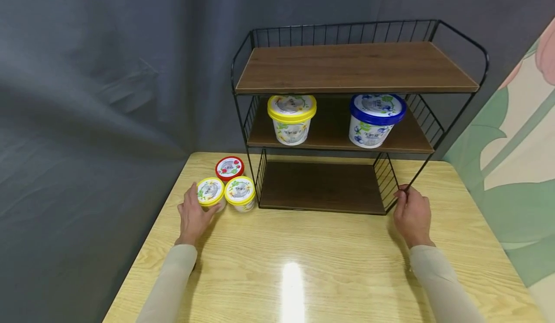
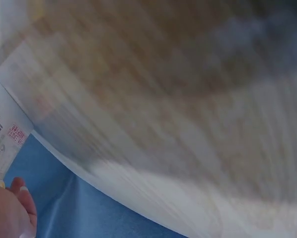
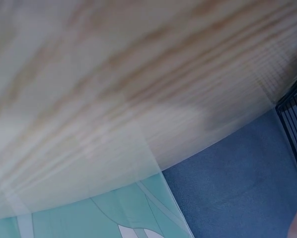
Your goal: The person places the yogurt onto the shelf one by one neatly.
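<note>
My left hand [image 1: 193, 214] is at the left-hand yellow-lidded tub [image 1: 210, 191], fingers on its left side and thumb across its front. In the left wrist view, fingertips [image 2: 27, 203] show beside a white tub wall with a barcode [image 2: 2, 131]. Another yellow-lidded tub [image 1: 240, 191] stands right of it, and a red-lidded tub [image 1: 230, 167] behind. My right hand [image 1: 413, 214] grips the front right post of a black wire shelf rack [image 1: 355, 93] near its base. Only a bit of that hand shows in the right wrist view.
On the rack's middle shelf [image 1: 331, 128] stand a larger yellow-lidded bucket [image 1: 292, 121] at left and a blue-lidded bucket [image 1: 376, 121] at right. The rack stands toward the back of the wooden table [image 1: 329, 251]. Grey cloth [image 1: 108, 96] hangs behind and at the left.
</note>
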Motion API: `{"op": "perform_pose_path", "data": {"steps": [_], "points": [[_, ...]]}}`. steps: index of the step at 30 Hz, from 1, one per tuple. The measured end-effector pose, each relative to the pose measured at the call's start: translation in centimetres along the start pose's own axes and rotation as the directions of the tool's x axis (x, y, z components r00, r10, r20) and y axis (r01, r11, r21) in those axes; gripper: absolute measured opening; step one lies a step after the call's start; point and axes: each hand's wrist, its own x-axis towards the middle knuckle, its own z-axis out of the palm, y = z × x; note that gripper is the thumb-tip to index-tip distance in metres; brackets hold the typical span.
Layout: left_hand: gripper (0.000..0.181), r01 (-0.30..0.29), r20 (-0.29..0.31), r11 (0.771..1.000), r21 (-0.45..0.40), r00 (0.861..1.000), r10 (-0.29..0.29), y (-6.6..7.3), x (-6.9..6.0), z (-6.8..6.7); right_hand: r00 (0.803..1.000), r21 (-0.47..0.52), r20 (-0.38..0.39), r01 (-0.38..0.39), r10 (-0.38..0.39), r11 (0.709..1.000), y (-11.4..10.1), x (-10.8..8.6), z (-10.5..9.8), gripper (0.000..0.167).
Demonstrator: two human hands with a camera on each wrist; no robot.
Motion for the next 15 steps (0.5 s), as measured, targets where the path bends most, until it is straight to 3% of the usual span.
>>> {"op": "perform_pose_path", "data": {"steps": [6, 9, 12, 15], "points": [[0.109, 0.051, 0.041, 0.998, -0.034, 0.998, -0.05, 0.1, 0.0, -0.2, 1.0, 0.001, 0.009, -0.013, 0.013, 1.0, -0.2, -0.1, 0.0, 0.028], [0.109, 0.096, 0.04, 0.99, -0.104, 0.995, -0.093, -0.3, -0.5, 0.0, 1.0, 0.001, 0.002, -0.01, 0.01, 1.0, -0.3, 0.0, -0.1, 0.027], [0.104, 0.18, 0.019, 0.965, -0.189, 0.984, -0.179, -1.0, -2.0, 0.2, 1.0, 0.003, -0.007, -0.006, 0.006, 1.0, -0.3, 0.0, 0.1, 0.026], [0.096, 0.265, 0.027, 0.926, -0.27, 0.963, -0.268, -1.0, -3.2, 0.4, 1.0, -0.006, -0.005, -0.002, 0.002, 1.0, -0.1, 0.2, -0.1, 0.025]]}}
